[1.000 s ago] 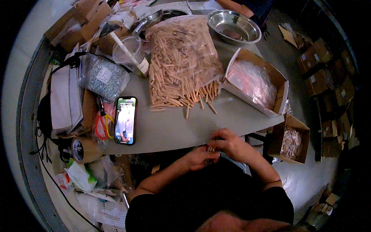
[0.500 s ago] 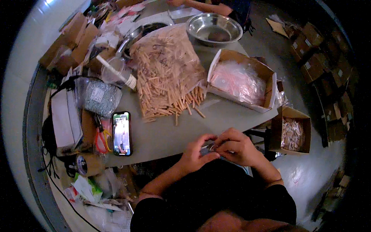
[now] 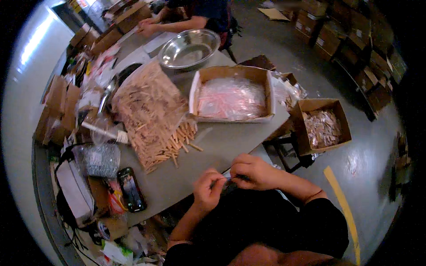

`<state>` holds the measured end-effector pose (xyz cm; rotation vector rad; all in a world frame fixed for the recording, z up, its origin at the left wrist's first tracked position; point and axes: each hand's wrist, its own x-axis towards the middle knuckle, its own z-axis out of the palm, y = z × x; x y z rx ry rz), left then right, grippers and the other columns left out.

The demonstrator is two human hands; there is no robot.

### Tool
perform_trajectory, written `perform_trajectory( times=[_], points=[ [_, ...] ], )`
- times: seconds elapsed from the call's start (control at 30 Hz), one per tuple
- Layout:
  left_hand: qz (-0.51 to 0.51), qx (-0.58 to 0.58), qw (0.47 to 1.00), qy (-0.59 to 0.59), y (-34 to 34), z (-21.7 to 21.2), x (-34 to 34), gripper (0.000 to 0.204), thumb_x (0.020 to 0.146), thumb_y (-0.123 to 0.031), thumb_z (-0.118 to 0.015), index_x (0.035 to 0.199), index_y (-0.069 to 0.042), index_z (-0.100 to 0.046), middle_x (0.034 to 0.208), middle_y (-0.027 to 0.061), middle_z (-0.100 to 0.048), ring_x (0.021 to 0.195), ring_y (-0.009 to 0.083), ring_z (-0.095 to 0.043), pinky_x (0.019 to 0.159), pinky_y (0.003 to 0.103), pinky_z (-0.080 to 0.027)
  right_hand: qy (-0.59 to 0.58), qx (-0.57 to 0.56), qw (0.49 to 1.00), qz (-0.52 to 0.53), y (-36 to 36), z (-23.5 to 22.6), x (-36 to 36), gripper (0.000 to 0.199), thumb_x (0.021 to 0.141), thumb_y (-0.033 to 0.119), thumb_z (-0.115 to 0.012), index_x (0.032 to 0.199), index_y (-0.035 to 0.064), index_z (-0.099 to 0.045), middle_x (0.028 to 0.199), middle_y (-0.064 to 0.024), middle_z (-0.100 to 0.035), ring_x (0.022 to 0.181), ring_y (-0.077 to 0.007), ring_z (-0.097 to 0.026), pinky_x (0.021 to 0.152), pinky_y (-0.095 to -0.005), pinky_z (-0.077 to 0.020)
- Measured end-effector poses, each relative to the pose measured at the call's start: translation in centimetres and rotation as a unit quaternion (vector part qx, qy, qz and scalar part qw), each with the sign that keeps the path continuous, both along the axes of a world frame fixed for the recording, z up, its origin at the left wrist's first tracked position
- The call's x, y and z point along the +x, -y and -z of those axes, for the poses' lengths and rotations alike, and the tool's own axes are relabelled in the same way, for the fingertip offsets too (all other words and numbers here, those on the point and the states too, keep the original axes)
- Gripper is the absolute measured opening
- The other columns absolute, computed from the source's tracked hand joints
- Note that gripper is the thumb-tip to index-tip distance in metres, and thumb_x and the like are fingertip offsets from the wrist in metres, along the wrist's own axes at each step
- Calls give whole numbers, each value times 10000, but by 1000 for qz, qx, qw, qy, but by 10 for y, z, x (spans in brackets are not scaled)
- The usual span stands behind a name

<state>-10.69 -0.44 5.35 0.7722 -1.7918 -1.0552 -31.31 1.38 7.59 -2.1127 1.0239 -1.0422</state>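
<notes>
My left hand [image 3: 207,191] and my right hand [image 3: 254,173] meet just beyond the table's near edge, in front of my body. Both have their fingertips closed in a pinch, close together, around something small and pale that is mostly hidden. What it is cannot be made out. Ahead and to the left of the hands lies a large clear plastic bag [image 3: 148,99] of short wooden sticks [image 3: 162,148], some spilled from its mouth onto the grey table [image 3: 177,195]. Farther off stands an open cardboard box [image 3: 233,119] holding clear plastic packets with pink marks [image 3: 230,97].
A shiny metal basin [image 3: 188,49] stands at the back, near another person's hands [image 3: 148,27]. At left are a phone [image 3: 131,189], a bag of small grey pieces [image 3: 101,160] and a tape roll [image 3: 103,230]. Right of the table, another carton [image 3: 344,137] contains small wrapped packets.
The view has turned to the right, so the table's things appear farther left. My hands stay together; the left hand's fingers have drawn in to a tighter pinch.
</notes>
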Motion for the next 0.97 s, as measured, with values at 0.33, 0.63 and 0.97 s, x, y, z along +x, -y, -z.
perform_trajectory(
  times=[0.33, 0.63, 0.97],
  points=[
    [-188, -10, 970, 156, 4, 17, 42, 253, 829, -123, -706, 1013, 5, -588, 1019, 150, -604, 967, 280, -588, 869, 349, -461, -138, 169, 948, 233, -25, 20, -83, 147, 744, 141, -708, 816, 49, -618, 827, -149, -599, 797, -356, -569, 704, -428, -480],
    [-514, 32, 714, 475, 26, 12, 230, 914, 650, -355, -810, 1358, -8, -347, 1376, 244, -413, 1275, 431, -368, 1079, 506, -285, -81, -31, 824, 560, -76, 71, -243, 255, 873, 1, -621, 1126, 17, -590, 1024, -90, -623, 899, -177, -588, 767, -283, -494],
    [-549, -12, 691, 471, 26, -27, 213, 952, 625, -325, -757, 1437, -156, -288, 1518, 186, -217, 1297, 451, -368, 1042, 532, -356, -100, 42, 949, 296, 1, 16, -108, 266, 841, 109, -657, 1083, 32, -579, 1074, -181, -588, 976, -288, -580, 854, -369, -455]
  ],
)
